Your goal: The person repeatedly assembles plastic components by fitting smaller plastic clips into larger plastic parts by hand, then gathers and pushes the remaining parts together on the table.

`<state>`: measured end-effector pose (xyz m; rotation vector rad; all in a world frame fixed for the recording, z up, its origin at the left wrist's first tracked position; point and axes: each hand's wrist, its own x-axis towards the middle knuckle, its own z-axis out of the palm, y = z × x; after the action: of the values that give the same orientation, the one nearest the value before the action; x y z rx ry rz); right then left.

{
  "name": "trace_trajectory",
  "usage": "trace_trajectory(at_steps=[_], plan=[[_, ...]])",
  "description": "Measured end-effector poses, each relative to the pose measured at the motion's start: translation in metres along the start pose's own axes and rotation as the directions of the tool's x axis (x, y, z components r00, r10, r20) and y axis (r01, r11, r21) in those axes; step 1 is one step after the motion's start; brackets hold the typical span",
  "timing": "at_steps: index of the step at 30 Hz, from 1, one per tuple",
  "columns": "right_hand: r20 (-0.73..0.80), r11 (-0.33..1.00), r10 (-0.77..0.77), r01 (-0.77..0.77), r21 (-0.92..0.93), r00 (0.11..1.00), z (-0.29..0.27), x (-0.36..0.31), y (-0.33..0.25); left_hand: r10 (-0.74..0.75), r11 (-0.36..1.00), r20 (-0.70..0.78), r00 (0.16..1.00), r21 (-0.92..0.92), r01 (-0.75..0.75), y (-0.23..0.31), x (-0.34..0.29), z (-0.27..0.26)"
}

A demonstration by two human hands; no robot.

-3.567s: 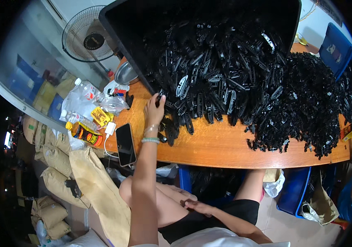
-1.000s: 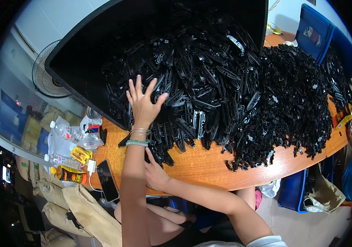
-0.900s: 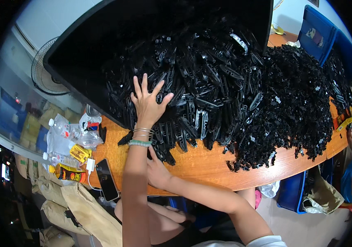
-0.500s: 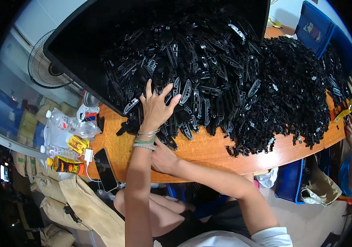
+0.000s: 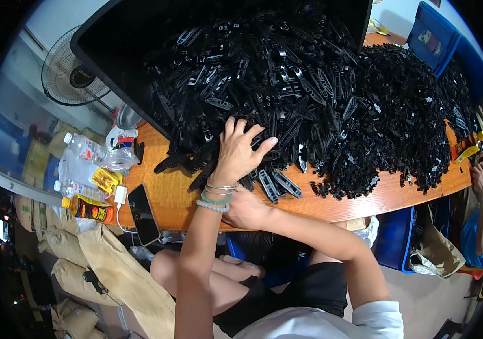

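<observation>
My left hand [image 5: 238, 151], wearing bracelets at the wrist, lies with fingers spread on a heap of long black plastic parts [image 5: 286, 90]. The heap spills out of a large black bin [image 5: 118, 93] onto the wooden table [image 5: 332, 210]. Crossing beneath my left wrist, my right hand [image 5: 248, 209] is near the table's front edge, its fingers hidden behind the left wrist. Two oblong black parts [image 5: 278, 185] lie just right of my hands. Other long parts [image 5: 179, 161] stick out on the left side of my left hand.
A heap of smaller black parts [image 5: 394, 124] covers the right of the table. At left are a phone [image 5: 144, 214], a white charger [image 5: 120, 195], plastic bottles [image 5: 86, 148] and a fan [image 5: 74, 68]. A blue crate [image 5: 395, 240] stands below; a co-worker's hands [image 5: 481, 175] are far right.
My left hand has moved right and slightly toward me across the long parts, and the parts around it have shifted. The right hand has moved slightly right along with it.
</observation>
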<state>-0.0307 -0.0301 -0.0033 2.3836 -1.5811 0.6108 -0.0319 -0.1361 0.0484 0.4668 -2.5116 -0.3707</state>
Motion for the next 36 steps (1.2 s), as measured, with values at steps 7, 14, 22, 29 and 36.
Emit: trace_trajectory(at_steps=[7, 14, 22, 29, 36], plan=[[-0.054, 0.935, 0.001, 0.018, 0.354, 0.999, -0.007, -0.01, 0.012, 0.015, 0.995, 0.078, 0.997, 0.094, -0.022, 0.012, -0.021, -0.024], [-0.15, 0.956, -0.016, 0.059, 0.286, 0.989, -0.012, -0.01, 0.015, -0.247, 0.957, -0.296, 0.923, -0.224, 0.184, -0.045, -0.039, -0.06], [-0.136, 0.988, -0.068, 0.085, 0.126, 0.988, -0.015, -0.004, 0.007, -0.541, 0.841, -0.132, 0.831, -0.068, 0.537, -0.123, -0.07, -0.036], [-0.159, 0.994, -0.028, 0.045, 0.104, 0.987, -0.014, -0.006, 0.006, -0.633, 0.73, -0.181, 0.753, 0.184, 0.658, -0.072, -0.065, -0.024], [-0.194, 0.999, -0.017, 0.026, 0.045, 0.981, -0.01, -0.003, -0.003, -0.655, 0.643, -0.11, 0.748, -0.6, 0.476, -0.108, -0.102, -0.047]])
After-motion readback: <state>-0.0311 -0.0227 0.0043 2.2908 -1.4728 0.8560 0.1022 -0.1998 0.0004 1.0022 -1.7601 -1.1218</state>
